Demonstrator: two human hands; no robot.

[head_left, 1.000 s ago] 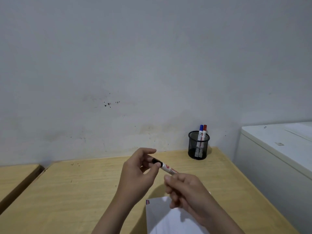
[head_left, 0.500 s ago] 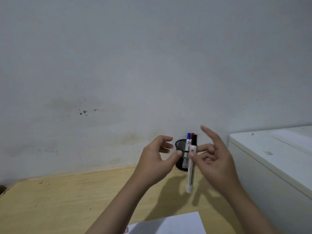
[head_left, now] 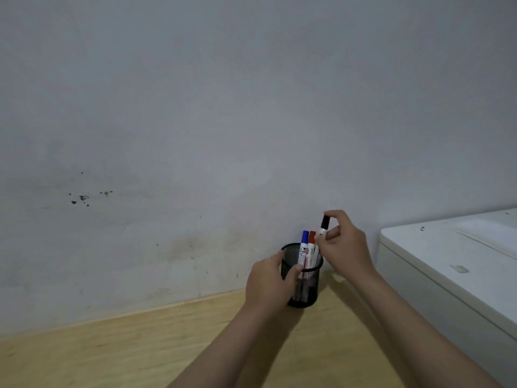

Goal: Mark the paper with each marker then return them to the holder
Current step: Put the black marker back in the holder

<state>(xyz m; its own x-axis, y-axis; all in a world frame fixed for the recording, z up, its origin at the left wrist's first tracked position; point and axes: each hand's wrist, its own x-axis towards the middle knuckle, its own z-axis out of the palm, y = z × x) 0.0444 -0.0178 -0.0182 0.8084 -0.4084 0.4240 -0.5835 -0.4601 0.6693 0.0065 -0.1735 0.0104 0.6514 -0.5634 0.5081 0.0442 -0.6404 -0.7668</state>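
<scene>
A black mesh holder [head_left: 307, 287] stands at the back of the wooden table, against the wall. My left hand [head_left: 268, 284] grips its left side. A blue-capped marker [head_left: 303, 243] and a red-capped marker [head_left: 311, 245] stand upright inside it. My right hand [head_left: 345, 245] pinches a black-capped white marker [head_left: 324, 226] near its top, held upright with its lower end inside the holder. The paper is out of view.
The light wooden table [head_left: 140, 348] spreads to the left and front. A white cabinet [head_left: 458, 264] stands close on the right of the table. A stained grey wall [head_left: 195, 135] rises directly behind the holder.
Both hands have moved forward to the holder. My left hand has taken hold of the holder, and my right hand has lowered the black marker's end into it. The paper has left the view.
</scene>
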